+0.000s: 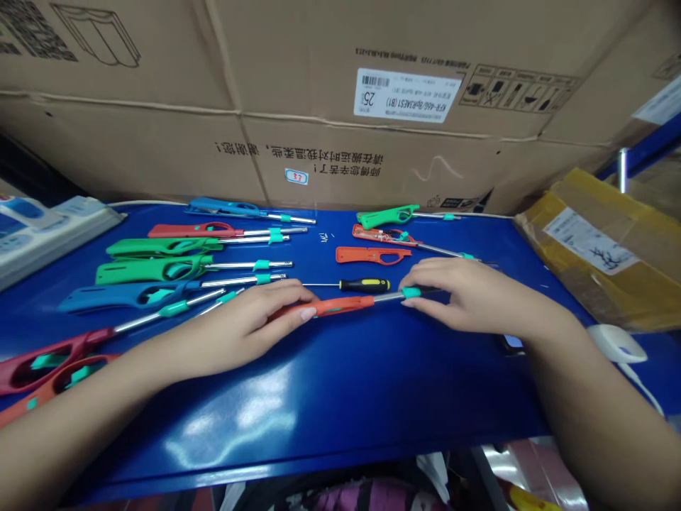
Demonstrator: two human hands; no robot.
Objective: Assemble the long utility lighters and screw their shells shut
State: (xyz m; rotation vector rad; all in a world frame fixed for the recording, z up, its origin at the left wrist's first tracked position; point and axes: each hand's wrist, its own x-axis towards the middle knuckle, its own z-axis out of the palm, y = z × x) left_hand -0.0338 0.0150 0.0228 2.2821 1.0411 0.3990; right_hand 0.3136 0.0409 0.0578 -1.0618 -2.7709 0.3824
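Blue bench [340, 397], mid area: orange lighter [340, 306] lies flat, long metal tube pointing right. Left hand [250, 323] is closed over its handle end, fingers curled across the top. Right hand [468, 294] pinches the tube at the teal collar [411, 292], fingertips closed on it. Black-and-yellow screwdriver [364, 285] lies just behind the lighter, parallel to it. Loose orange handle shell [372, 255] sits farther back. Row of finished lighters [159, 270], green, blue and red, lies toward the left edge. Cardboard boxes [319, 106] stand along the far edge.
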